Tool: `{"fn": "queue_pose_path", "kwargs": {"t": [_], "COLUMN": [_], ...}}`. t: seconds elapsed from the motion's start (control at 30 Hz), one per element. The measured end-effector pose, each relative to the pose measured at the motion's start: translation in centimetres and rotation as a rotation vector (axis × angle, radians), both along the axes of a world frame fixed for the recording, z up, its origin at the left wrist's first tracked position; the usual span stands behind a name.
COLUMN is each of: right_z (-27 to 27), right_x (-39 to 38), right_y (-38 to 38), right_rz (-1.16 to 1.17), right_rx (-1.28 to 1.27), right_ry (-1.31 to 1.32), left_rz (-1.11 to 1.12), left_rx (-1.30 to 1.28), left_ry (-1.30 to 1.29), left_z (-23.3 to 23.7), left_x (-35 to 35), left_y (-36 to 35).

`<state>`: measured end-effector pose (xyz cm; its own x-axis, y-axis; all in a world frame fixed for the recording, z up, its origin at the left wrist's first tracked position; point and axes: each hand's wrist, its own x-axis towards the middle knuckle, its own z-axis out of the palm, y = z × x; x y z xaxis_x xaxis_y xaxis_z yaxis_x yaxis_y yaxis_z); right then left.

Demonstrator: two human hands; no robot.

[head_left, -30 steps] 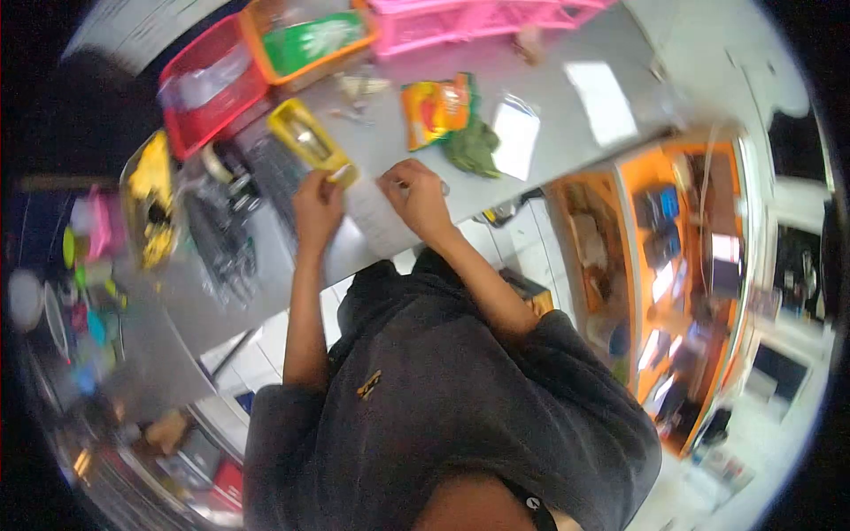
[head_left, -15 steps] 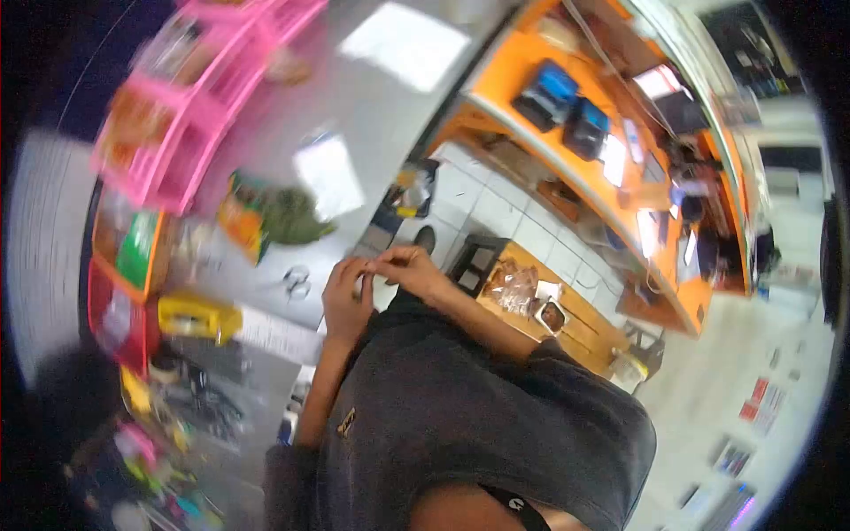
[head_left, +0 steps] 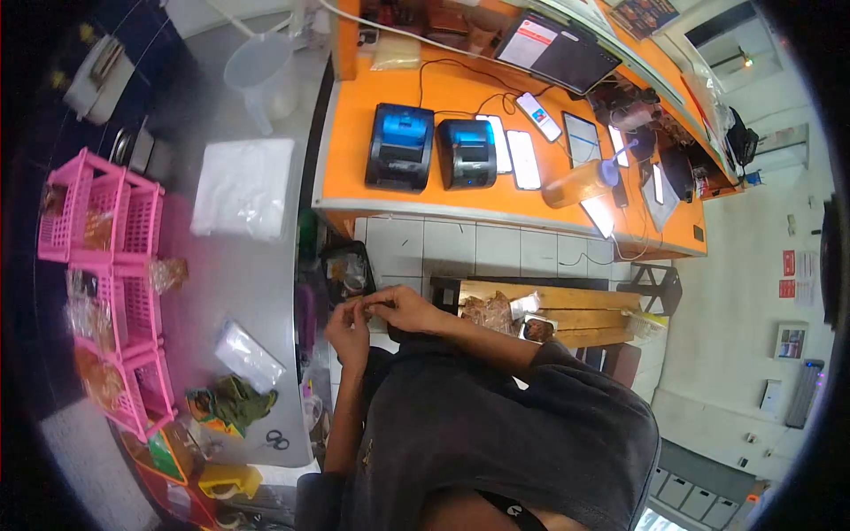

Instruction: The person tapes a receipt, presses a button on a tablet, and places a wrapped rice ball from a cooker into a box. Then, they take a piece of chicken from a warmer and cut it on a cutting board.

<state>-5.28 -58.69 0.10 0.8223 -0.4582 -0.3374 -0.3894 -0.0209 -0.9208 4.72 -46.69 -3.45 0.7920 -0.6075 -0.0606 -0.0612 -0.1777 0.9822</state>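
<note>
My left hand (head_left: 348, 336) and my right hand (head_left: 405, 310) meet in front of my body, fingertips pinched together. Whatever is between the fingers is too small to make out. Just beyond them, on the floor side of the steel counter, stands a black bin (head_left: 361, 252) with bits of waste inside. On the counter to the left lie a pair of scissors (head_left: 277, 439), a green and orange packet (head_left: 235, 405) and a clear plastic pack (head_left: 250, 356).
Pink baskets (head_left: 142, 305) holding bagged goods line the steel counter (head_left: 208, 283), with a stack of white sheets (head_left: 243, 188) and a measuring jug (head_left: 259, 75). Ahead, an orange desk (head_left: 345, 168) bears two black printers (head_left: 400, 146), phones and a bottle (head_left: 575, 184). A wooden bench (head_left: 584, 319) stands at right.
The view has turned to the right, so the orange desk now lies straight ahead and the counter things sit lower left. My hands stay together, pinched.
</note>
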Motion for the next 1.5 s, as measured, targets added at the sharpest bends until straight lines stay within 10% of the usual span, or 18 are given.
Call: {"fn": "queue_pose_path", "kwargs": {"t": [0.13,0.33,0.4,0.43,0.63,0.73,0.8,0.87,0.97,1.03,1.27,1.5], "right_z": [-3.1,8.5,8.2,7.9,6.4,9.0,9.6,9.3,8.1,7.2,5.3,4.5], "right_x": [-0.8,-0.4,0.2,0.6,1.1,1.7,1.7,1.6,0.4,-0.5,-0.6,-0.1], "right_y": [-11.0,-33.5,-37.6,-39.0,-43.0,-41.6,-41.5,-41.7,-41.4,-40.8,-41.0,-42.8], "right_rz": [-0.377,-1.15,-1.249,-1.331,-1.343,-1.338,-1.303,-1.273,-1.248,-1.255,-1.305,-1.369], "right_rx": [-0.339,-0.516,-0.458,-0.385,-0.503,-0.424,-0.353,-0.437,-0.572,-0.619,-0.607,-0.784], "right_ry": [-0.141,-0.614,-0.693,-0.769,-0.692,-0.683,-0.723,-0.804,-0.844,-0.814,-0.788,-0.672], "left_rz": [-0.081,0.129,0.25,0.186,-0.099,-0.081,-0.13,-0.153,-0.431,-0.144,-0.506,-0.171], "left_rx": [0.01,0.073,-0.385,0.181,0.638,-0.435,0.669,0.648,0.659,0.698,0.672,0.644], "left_ry": [0.124,0.561,0.818,0.503,0.167,1.542,0.206,0.479,0.173,0.648,0.175,0.605], "left_z": [-5.5,-21.2,-24.3,-27.1,-26.2,-33.6,-27.7,-25.5,-28.6,-26.9,-29.7,-26.9], "left_x": [1.9,5.3,6.3,7.5,7.9,10.2,6.8,6.1,5.9,4.8,4.2,3.3], "left_y": [-2.7,-2.6,-2.9,-3.1,-6.0,-4.0,-3.5,-2.2,1.1,2.7,8.1,8.0]}}
